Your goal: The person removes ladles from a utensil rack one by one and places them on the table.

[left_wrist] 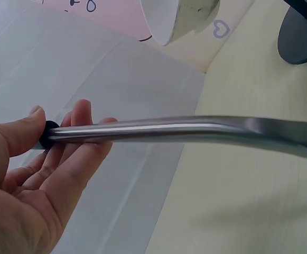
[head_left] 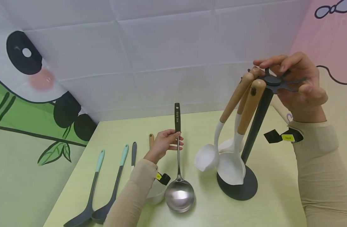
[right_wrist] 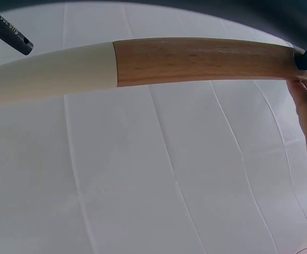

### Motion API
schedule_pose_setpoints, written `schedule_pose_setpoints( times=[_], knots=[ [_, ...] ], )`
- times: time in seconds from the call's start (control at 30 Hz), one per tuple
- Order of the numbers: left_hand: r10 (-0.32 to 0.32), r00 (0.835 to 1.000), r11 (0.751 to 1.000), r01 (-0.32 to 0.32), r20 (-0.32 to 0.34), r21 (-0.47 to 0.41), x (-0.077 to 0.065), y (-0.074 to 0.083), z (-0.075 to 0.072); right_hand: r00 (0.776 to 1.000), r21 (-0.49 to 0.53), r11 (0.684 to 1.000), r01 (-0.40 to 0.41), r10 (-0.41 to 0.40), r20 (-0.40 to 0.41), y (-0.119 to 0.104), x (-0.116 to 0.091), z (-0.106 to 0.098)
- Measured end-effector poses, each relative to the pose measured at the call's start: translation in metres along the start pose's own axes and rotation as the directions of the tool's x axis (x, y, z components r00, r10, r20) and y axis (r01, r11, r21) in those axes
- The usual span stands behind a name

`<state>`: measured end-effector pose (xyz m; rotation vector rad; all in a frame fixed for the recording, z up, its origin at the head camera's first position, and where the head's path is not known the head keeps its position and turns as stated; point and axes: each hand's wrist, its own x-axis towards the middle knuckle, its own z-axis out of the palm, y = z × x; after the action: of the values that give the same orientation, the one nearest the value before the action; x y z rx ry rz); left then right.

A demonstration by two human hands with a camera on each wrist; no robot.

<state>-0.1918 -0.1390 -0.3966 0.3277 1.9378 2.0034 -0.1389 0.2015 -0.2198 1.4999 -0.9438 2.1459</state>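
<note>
My left hand (head_left: 165, 142) pinches a stainless steel ladle (head_left: 179, 195) with thumb and fingers, just below its black handle grip. The ladle points bowl-down toward me, its handle rising away. At the right, my right hand (head_left: 301, 78) curls round the hooked top of a black utensil stand (head_left: 257, 126). White ladles with wooden handles (head_left: 253, 107) hang from hooks on the stand's left side. In the right wrist view, a fingertip (right_wrist: 301, 98) meets the end of one wooden handle (right_wrist: 206, 61). Hooks on the right side carry nothing.
On the table's left lie a dark turner (head_left: 89, 201) and a dark ladle (head_left: 114, 192), both with mint handle ends. A grey-handled utensil (head_left: 134, 151) and a white ladle (head_left: 156, 194) with a wooden handle lie partly behind my left arm. A white cloth (head_left: 167, 63) hangs behind.
</note>
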Motion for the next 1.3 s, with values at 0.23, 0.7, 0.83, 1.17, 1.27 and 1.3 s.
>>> schedule_pose_setpoints(
  times=[0.23, 0.7, 0.83, 1.17, 1.27, 1.3],
  knots=[
    [-0.016, 1.0, 1.0, 0.016, -0.01, -0.021, 0.004, -0.006, 0.0, 1.0, -0.016, 1.0, -0.001, 0.001, 0.003, 0.0, 0.0, 0.0],
    [-0.026, 1.0, 1.0, 0.026, -0.014, -0.014, 0.007, -0.015, 0.002, 1.0, -0.014, 1.0, 0.004, -0.004, 0.019, 0.001, 0.001, -0.001],
    [-0.061, 0.998, 0.998, 0.061, -0.032, -0.009, 0.01, -0.017, 0.003, 1.0, 0.0, 1.0, 0.002, -0.002, 0.007, 0.001, 0.0, -0.001],
    [-0.084, 0.995, 0.996, 0.084, -0.054, 0.006, 0.012, -0.023, 0.001, 1.0, 0.007, 1.0, 0.006, -0.006, 0.009, 0.001, 0.001, -0.001],
    [-0.092, 0.994, 0.996, 0.092, -0.063, 0.002, 0.013, -0.027, -0.001, 1.0, 0.006, 1.0, 0.005, -0.005, 0.011, 0.001, 0.001, -0.001],
    [-0.096, 0.993, 0.995, 0.097, -0.067, 0.001, 0.013, -0.028, -0.002, 1.0, 0.006, 1.0, 0.003, -0.003, 0.014, 0.001, 0.001, -0.001]
  ],
)
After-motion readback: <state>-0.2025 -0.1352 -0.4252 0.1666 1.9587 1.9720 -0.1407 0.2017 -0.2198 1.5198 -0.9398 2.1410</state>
